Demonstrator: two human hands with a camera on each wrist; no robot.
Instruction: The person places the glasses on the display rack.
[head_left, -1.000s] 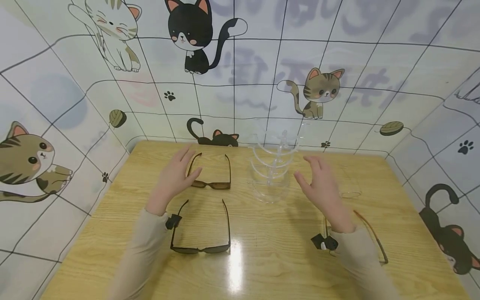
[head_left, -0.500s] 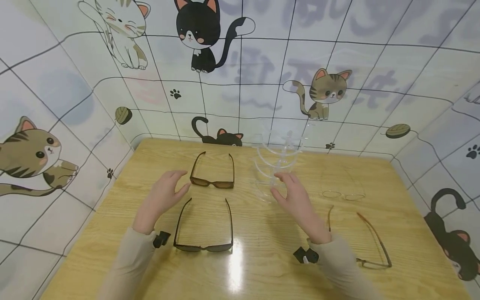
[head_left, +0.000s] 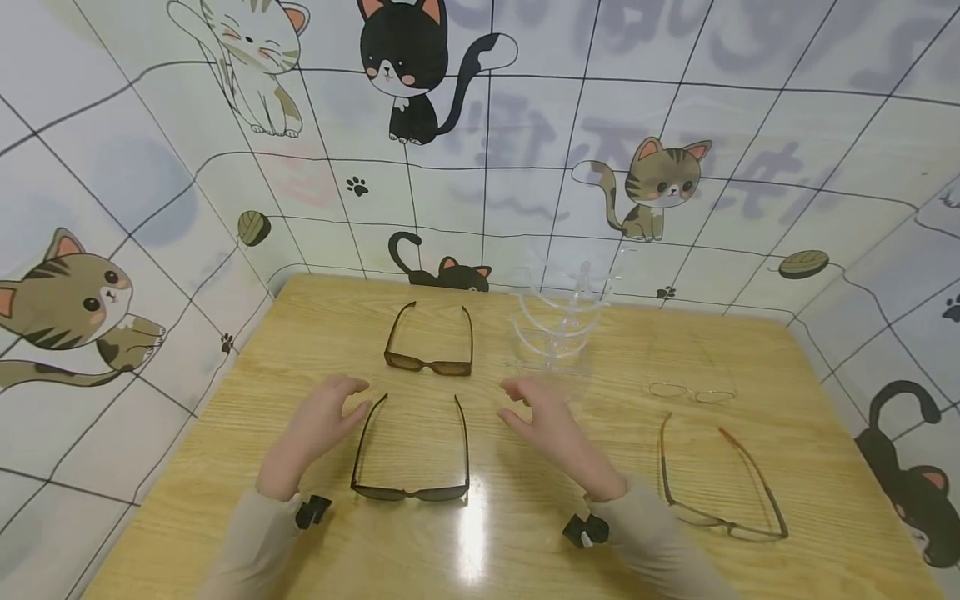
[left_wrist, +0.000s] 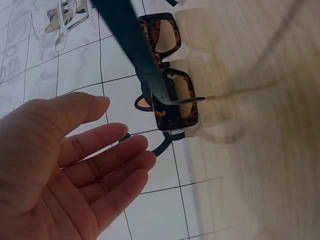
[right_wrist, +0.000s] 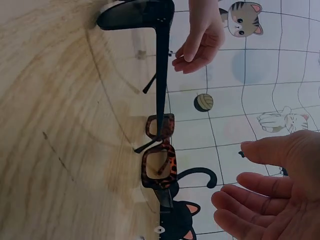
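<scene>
One wooden table (head_left: pixel 536 529), clear rack (head_left: pixel 568 320), cat-print wall (head_left: pixel 525 196) behind

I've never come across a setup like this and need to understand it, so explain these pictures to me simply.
There is no machine working here, just a person's bare left hand and right hand. The wide picture comes from a camera on the head, looking forward and down; the two closer ones come from a camera on each wrist.

Four pairs of glasses lie on the wooden table. On the left are tortoiseshell sunglasses and, nearer the person, black sunglasses. On the right are wire-rimmed glasses and, nearer the person, glasses with brown-tipped arms. A clear tiered stand stands toward the back.

Neither hand holds anything: seen from the head, they flank the black sunglasses, fingers relaxed.
</scene>
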